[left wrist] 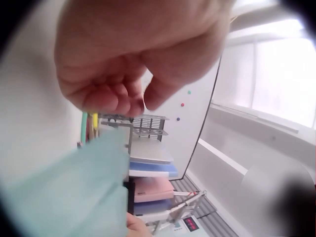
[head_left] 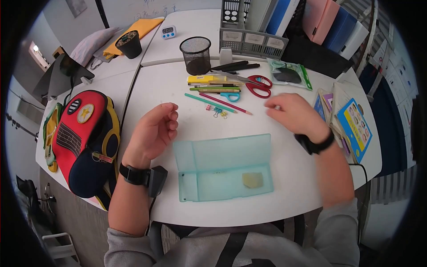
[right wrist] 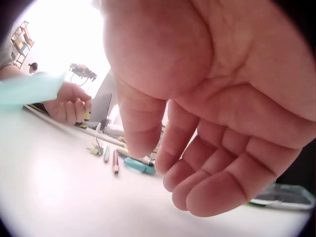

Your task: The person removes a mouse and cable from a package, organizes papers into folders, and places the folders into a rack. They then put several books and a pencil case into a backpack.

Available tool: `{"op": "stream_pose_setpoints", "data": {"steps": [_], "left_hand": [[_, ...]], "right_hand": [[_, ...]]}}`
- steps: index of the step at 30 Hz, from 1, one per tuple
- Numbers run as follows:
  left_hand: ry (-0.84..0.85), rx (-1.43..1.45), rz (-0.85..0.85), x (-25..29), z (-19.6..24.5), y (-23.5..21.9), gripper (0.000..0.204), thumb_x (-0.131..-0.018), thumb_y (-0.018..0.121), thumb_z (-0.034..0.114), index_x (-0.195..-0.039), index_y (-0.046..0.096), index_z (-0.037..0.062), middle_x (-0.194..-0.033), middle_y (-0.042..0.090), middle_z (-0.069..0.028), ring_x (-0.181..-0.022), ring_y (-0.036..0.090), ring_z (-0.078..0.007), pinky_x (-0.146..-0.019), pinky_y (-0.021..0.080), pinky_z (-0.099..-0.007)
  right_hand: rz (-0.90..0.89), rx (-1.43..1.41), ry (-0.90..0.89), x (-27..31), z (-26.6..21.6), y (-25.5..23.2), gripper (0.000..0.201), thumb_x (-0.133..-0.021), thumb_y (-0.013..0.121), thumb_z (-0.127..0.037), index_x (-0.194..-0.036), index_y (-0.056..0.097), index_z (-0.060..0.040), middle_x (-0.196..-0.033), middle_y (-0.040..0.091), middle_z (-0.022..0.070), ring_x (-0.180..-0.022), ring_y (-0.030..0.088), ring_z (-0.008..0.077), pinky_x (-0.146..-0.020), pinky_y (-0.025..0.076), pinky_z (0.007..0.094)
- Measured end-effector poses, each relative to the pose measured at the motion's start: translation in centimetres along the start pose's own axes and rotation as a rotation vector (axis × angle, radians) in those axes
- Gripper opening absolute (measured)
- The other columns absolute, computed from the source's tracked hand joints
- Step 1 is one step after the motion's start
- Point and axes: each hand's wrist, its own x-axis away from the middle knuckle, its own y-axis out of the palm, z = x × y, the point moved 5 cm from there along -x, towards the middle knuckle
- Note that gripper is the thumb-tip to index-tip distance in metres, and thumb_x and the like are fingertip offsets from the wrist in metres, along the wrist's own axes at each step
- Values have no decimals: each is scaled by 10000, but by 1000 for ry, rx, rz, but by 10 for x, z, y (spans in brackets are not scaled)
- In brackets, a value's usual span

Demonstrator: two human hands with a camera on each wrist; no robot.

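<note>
A translucent teal pencil case [head_left: 222, 153] lies with its lid laid back, a pale yellowish block [head_left: 252, 180] inside its lower part. By its upper left corner hovers my left hand [head_left: 155, 129], fingers loosely curled around nothing. My right hand [head_left: 296, 113] is at the right, fingers relaxed and nothing in them, close to the red-handled scissors [head_left: 259, 86]. Between the hands lie a teal pencil [head_left: 209, 102], a dark pink pencil [head_left: 224, 103] and several small binder clips [head_left: 217, 111]. Teal-handled scissors [head_left: 230, 96] sit just behind, beside pens and a yellow box [head_left: 200, 79].
A black mesh pen cup [head_left: 195, 55] stands at the back, with black markers [head_left: 240, 66] and a green-edged packet [head_left: 289, 74] right of it. The red backpack [head_left: 82, 133] fills the left side. Booklets [head_left: 351, 124] lie far right; a grey file rack [head_left: 253, 43] stands behind.
</note>
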Motion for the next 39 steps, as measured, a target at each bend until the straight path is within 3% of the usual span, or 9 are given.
{"op": "stream_pose_setpoints", "data": {"steps": [5, 11, 17, 19, 20, 22, 26, 33, 39], "left_hand": [[-28, -378, -184, -6, 0, -16, 240, -975, 640, 292, -1032, 657, 59, -903, 638, 12, -726, 528, -87, -664, 439, -244], [-140, -542, -654, 10, -6, -2, 475, -845, 792, 165, -1259, 641, -12, -1227, 660, -72, -1126, 586, -143, -932, 472, -287], [-216, -827, -469, 9, -7, 1, 392, -776, 777, -10, -1156, 682, -30, -1061, 716, -62, -947, 652, -121, -878, 509, -254], [-206, -810, -456, 10, -7, 2, 351, -780, 758, -26, -1125, 690, -26, -1014, 720, -45, -901, 651, -107, -846, 512, -243], [-200, -790, -446, 10, -7, 3, 313, -785, 738, -41, -1095, 699, -22, -967, 724, -27, -854, 649, -92, -813, 516, -233], [-199, -794, -459, 11, -8, 3, 283, -795, 728, -9, -1077, 702, -12, -950, 713, -9, -840, 630, -81, -791, 500, -228], [-204, -806, -472, 10, -9, 3, 239, -800, 708, 33, -1037, 704, 0, -909, 693, 15, -818, 604, -68, -767, 480, -222], [-175, -820, -503, 9, -11, 7, 241, -794, 695, 86, -1024, 707, 17, -883, 677, 29, -792, 582, -69, -733, 456, -224], [-136, -925, -486, 8, -9, 6, 259, -771, 691, 139, -1005, 716, 32, -834, 665, 29, -759, 573, -71, -695, 457, -236]], "right_hand": [[-35, -34, -19, -25, -11, 27, 250, -833, 682, -224, -968, 742, -22, -882, 709, 159, -836, 675, 334, -776, 532, 417], [132, 38, -54, -19, -7, 19, 202, -846, 674, -212, -897, 728, -24, -849, 676, 158, -786, 653, 335, -716, 519, 410], [23, -219, -30, 15, -55, -53, 126, -858, 656, -123, -873, 718, -14, -772, 649, 104, -658, 620, 229, -621, 500, 351], [-445, -293, -322, 33, -86, -44, 153, -845, 664, -170, -839, 728, -30, -743, 658, 107, -625, 627, 259, -608, 508, 374], [-441, -292, -325, 39, -93, -39, 153, -845, 664, -170, -839, 728, -30, -743, 658, 107, -625, 627, 259, -608, 508, 374], [-446, 208, -308, 47, -103, -16, 192, -820, 671, -235, -813, 741, -56, -723, 669, 104, -639, 644, 302, -625, 523, 400], [-608, 246, -311, 53, -104, -6, 214, -801, 677, -261, -867, 756, -74, -746, 687, 110, -707, 675, 321, -658, 534, 419], [-158, 255, -314, -66, -94, 15, 273, -822, 722, -273, -1039, 747, -109, -891, 727, 112, -882, 690, 316, -783, 543, 442], [-350, 348, -322, -85, -94, 57, 239, -822, 717, -272, -996, 746, -112, -807, 719, 85, -788, 689, 311, -703, 536, 439]]}}
